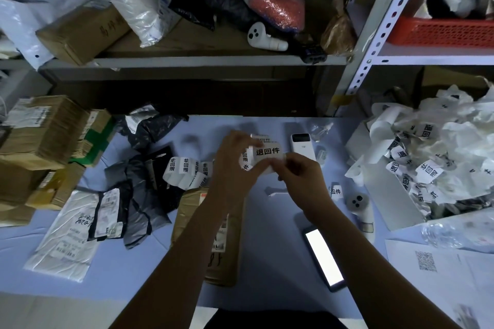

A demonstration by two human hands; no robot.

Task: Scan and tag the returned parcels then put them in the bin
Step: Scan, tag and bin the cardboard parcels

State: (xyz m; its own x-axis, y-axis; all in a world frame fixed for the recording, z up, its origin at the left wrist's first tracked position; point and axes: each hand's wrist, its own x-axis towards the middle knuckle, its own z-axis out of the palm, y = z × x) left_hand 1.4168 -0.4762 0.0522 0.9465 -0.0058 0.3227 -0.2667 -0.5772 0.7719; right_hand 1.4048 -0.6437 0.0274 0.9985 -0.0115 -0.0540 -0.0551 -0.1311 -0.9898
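Head view: the return label [268, 152], white with three bold black characters, is held up between both hands above the middle of the blue table [270, 235]. The left hand [235, 165] has its fingers curled, and thumb and fingertips pinch the label's left side. The right hand [299, 171] is curled too and pinches the lower right corner. The label joins a label strip [187, 171] of the same printed tags, which trails off to the left and lies partly over the dark poly bags [139, 195].

A brown parcel [187, 216] lies flat on the table below the hands, with the left forearm crossing above it (its shipping sticker shows beside the arm). Left of the dark bags lies a white mailer [66, 235], and cardboard boxes [42, 131] are stacked at the table's far left.

Just beyond the right hand sits a white device [303, 145] with a small dark screen. A phone [323, 259] lies face up with its screen lit, near the right forearm. A handheld scanner [358, 204] lies to the right of it, next to a white box [395, 195] heaped with crumpled backing paper and loose tags.
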